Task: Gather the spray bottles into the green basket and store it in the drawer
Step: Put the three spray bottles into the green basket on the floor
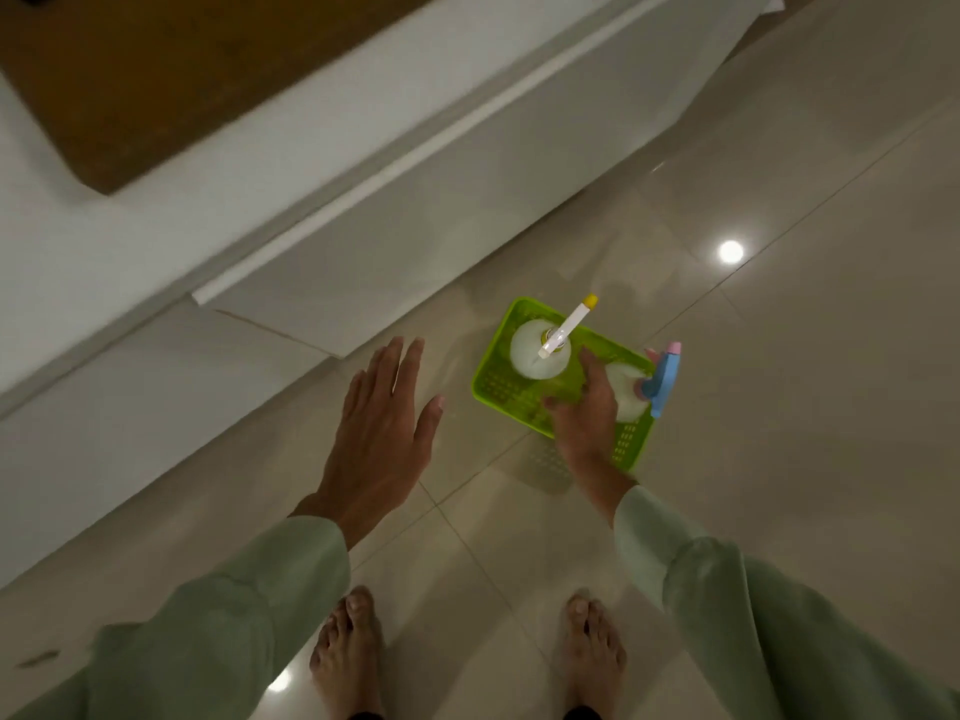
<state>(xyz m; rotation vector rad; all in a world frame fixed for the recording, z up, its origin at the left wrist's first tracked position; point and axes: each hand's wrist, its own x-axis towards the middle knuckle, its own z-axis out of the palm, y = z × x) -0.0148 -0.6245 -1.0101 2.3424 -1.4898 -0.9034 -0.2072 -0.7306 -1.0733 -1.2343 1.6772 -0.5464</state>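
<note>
A person's right hand grips the near rim of the green basket, fingers clamped on it, above the tiled floor; two spray bottles stand inside. The left hand hovers flat, fingers spread, beside a white drawer front.

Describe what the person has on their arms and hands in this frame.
Both arms wear loose, pale green long sleeves that end at the wrists, the left sleeve and the right sleeve alike. The left hand and right hand are bare: no gloves, rings, watch or bracelets are visible. The fabric looks plain, without markings.
</note>
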